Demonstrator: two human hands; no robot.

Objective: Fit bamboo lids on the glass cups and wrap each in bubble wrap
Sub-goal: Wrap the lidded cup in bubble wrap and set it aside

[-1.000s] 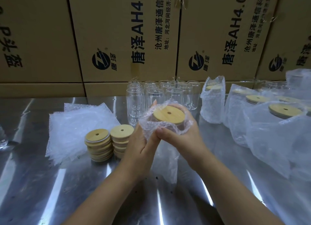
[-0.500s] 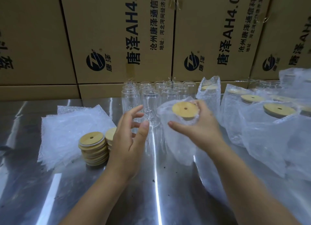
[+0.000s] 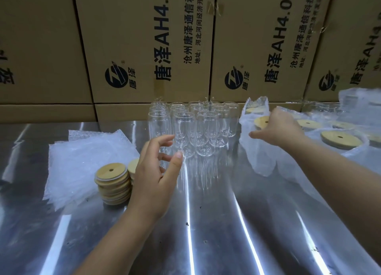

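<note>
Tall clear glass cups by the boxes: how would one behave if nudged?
Tall and narrow, the clear glass cups probably tip easily. Packed close together, one would likely knock its neighbours. Smooth walls suggest slippery and fragile.

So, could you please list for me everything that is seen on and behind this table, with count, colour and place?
cardboard boxes: several, brown with dark print, stacked behind the table
table: one, shiny metal, across the foreground
glass cups: about a dozen, clear, without lids, clustered at the back centre
bubble wrap sheets: one pile, clear, at the left
bamboo lids: two stacks, light wood, beside the sheets; the second is mostly hidden by the left hand
wrapped cups: at least five, clear wrap with wooden lids, at the right
left hand: one, fingers spread, empty, in front of the glass cups
right hand: one, over the nearest wrapped cup; fingers hidden
</note>
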